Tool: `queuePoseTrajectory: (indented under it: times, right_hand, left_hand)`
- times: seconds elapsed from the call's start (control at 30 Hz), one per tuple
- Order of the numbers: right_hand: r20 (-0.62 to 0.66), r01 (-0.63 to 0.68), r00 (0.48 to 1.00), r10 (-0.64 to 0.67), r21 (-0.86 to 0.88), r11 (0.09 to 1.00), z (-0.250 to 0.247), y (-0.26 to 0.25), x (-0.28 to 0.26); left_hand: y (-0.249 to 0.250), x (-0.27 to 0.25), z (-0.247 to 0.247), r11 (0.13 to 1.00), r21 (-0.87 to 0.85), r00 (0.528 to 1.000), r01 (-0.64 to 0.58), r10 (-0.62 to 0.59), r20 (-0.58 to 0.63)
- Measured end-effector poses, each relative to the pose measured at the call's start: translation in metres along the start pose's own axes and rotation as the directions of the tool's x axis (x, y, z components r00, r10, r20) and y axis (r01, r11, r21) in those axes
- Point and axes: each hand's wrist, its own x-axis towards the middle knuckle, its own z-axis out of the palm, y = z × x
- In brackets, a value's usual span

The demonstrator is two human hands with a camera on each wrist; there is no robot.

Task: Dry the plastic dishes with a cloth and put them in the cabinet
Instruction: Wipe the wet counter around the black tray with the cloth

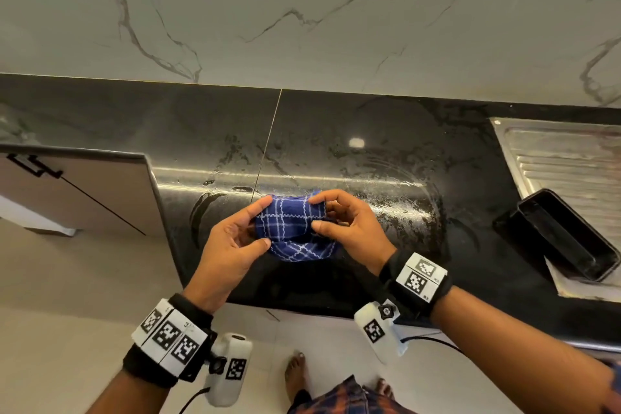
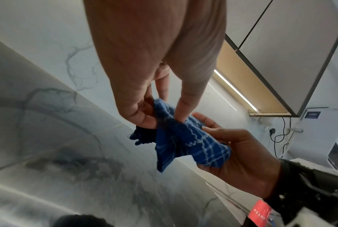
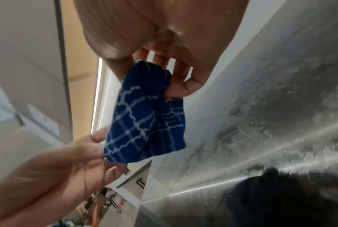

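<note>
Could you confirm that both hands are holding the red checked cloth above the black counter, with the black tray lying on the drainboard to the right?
One detail is off: the cloth is blue with white checks, not red, as the head view shows. The rest stands: the left hand and right hand both hold it above the black counter, and the black tray lies on the drainboard to the right.

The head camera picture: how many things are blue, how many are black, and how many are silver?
Blue: 1, the blue checked cloth pinched between the left hand and right hand.
Black: 2, the black rectangular plastic tray and the wet black stone counter.
Silver: 1, the ribbed steel sink drainboard.
Total: 4.
</note>
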Motion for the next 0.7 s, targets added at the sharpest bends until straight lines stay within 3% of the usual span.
queuePoseTrajectory:
  times: [0.1,0.2,0.27,0.33,0.43,0.5,0.57,0.7]
  right_hand:
    - [0.028,0.036,0.999,-0.035,-0.069,0.997,0.001,-0.004,0.001]
    - [0.114,0.076,0.993,-0.040,-0.337,0.939,-0.004,-0.007,0.001]
    - [0.078,0.099,0.994,-0.070,-0.485,0.869,-0.007,-0.009,0.002]
    - [0.090,0.127,0.991,-0.097,-0.431,0.893,-0.007,-0.012,0.005]
    - [0.085,0.056,0.995,-0.044,-0.150,0.987,-0.004,-0.016,0.009]
    - [0.049,-0.019,0.999,0.023,-0.075,0.997,0.003,-0.014,0.011]
    - [0.054,-0.076,0.995,0.083,-0.110,0.991,0.010,-0.008,0.010]
    - [0.152,-0.122,0.974,0.170,-0.283,0.951,0.017,-0.003,0.007]
  left_hand:
    - [-0.010,-0.004,0.000,0.992,0.118,0.999,0.034,-0.036,0.013]
    - [-0.018,-0.008,0.001,0.989,0.128,0.997,0.067,-0.071,0.027]
    - [-0.024,-0.007,-0.003,0.948,0.317,0.999,0.008,-0.024,0.046]
    - [-0.026,-0.005,-0.007,0.872,0.481,0.995,-0.084,0.047,0.088]
    - [-0.019,-0.003,-0.006,0.843,0.503,0.982,-0.190,0.160,0.103]
    - [-0.019,0.000,-0.007,0.839,0.502,0.974,-0.211,0.222,0.039]
    - [-0.023,0.005,-0.010,0.797,0.575,0.971,-0.187,0.239,-0.015]
    - [-0.030,0.002,-0.014,0.525,0.844,0.981,-0.106,0.194,0.003]
